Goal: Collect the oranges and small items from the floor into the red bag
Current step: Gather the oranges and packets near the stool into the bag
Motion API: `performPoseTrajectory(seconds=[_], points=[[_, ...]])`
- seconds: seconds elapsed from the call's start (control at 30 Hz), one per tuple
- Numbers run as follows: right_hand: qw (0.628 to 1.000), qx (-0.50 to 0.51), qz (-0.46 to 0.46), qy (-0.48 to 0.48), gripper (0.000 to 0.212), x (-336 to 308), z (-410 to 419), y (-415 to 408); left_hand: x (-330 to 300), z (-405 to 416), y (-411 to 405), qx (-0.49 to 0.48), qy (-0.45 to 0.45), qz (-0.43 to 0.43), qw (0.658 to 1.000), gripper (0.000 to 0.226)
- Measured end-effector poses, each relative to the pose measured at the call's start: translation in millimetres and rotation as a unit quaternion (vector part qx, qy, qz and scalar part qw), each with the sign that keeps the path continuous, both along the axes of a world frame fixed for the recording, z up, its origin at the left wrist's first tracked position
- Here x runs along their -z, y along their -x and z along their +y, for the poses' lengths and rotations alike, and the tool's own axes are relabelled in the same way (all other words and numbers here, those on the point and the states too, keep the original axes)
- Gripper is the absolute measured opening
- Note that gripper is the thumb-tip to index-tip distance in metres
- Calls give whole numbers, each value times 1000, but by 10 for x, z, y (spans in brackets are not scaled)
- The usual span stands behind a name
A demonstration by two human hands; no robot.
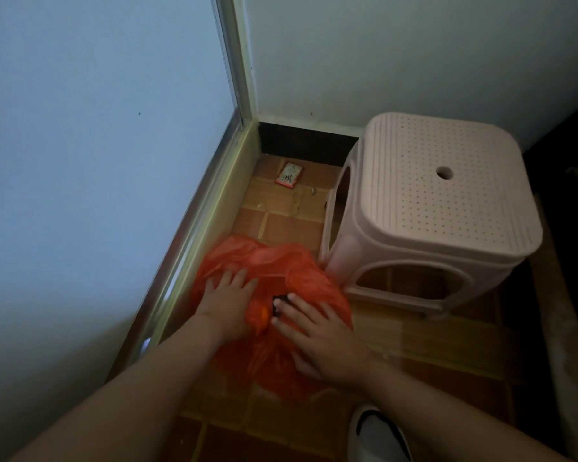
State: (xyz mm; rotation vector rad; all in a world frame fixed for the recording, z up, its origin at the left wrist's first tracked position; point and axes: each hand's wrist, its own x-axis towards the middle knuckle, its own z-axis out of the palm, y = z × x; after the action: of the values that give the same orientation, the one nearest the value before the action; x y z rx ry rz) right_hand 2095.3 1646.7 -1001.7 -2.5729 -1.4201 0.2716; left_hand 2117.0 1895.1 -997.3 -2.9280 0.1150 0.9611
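The red bag [274,261], thin crumpled plastic, lies on the tiled floor beside the wall. My left hand [226,301] rests flat on its left side with fingers spread. My right hand [314,335] lies flat on the bag's right side, fingertips at a small dark item [277,300] in the middle. A bit of orange [263,316] shows between my two hands. A small red packet [289,175] lies on the floor near the far corner.
A pink plastic stool [441,208] stands right of the bag, its leg touching the plastic. The wall base [194,235] runs along the left. A white slipper [377,435] sits at the bottom. Small crumbs [313,191] lie by the packet.
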Motion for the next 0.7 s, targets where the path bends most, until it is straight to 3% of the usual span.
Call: performPoseTrajectory(seconds=[0.13, 0.27, 0.43, 0.57, 0.7], points=[[999, 1, -42, 17, 66, -90, 315, -463, -49, -116, 27, 17, 28, -36, 999, 71], [993, 13, -33, 114, 68, 10, 511, -860, -19, -91, 135, 91, -4, 12, 996, 57], [963, 53, 16, 263, 73, 194, 553, -1066, -45, 102, 170, 32, -72, 30, 996, 62], [953, 62, 32, 294, 93, 303, 542, -973, -64, 209, 268, 25, -104, 52, 993, 84], [959, 74, 37, 272, 95, 375, 438, -874, -134, 175, 293, 25, -135, 80, 987, 85]])
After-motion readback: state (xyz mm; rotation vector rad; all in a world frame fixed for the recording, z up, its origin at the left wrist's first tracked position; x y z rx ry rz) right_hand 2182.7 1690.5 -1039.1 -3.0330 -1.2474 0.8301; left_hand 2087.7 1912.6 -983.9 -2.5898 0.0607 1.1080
